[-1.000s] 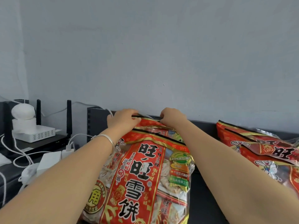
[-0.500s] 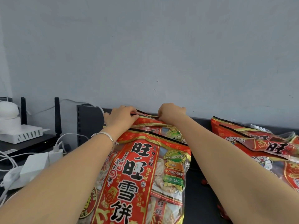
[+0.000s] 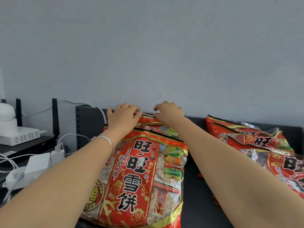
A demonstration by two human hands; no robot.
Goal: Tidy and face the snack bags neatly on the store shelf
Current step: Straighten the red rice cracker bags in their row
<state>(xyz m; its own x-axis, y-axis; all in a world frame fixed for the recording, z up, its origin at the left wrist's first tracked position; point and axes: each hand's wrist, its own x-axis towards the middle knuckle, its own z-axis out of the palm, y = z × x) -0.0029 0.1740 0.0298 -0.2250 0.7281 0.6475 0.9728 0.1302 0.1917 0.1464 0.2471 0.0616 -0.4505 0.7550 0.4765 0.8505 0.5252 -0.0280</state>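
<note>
– Snack bags (image 3: 141, 162) of red and gold plastic with big black characters, where do they lie?
– On the dark flat shelf (image 3: 195, 186), below the pale grey wall (image 3: 148, 46). The front bag (image 3: 139, 191) lies in the middle, with its printed face up and its top toward the wall. Behind it, the rear bag (image 3: 148, 120) of the same print shows only its upper part, and its top seam is just beside the wall.
– And at the right side?
– A pile (image 3: 256, 145) of the same bags, overlapping and a little crooked, apart from the middle two.
– What do the hands do?
– Both reach over the front bag to the rear bag. The left hand (image 3: 122, 119), with a thin silver bangle (image 3: 107, 140) on the wrist, has its fingers bent over the top seam and grips it. The right hand (image 3: 169, 112) has its fingers curled and its thumb tip on the same seam. Whether it really pinches the seam I cannot tell, because a small gap shows under the forefinger.
– What stands at the left?
– A black upright panel (image 3: 87, 125) just beside the bags. Then comes a flat black router (image 3: 37, 144) with two antennas, and a white vented box (image 3: 21, 137) lies on it. Nearer to the camera are a white plug adapter (image 3: 37, 163) and white cables (image 3: 9, 162).
</note>
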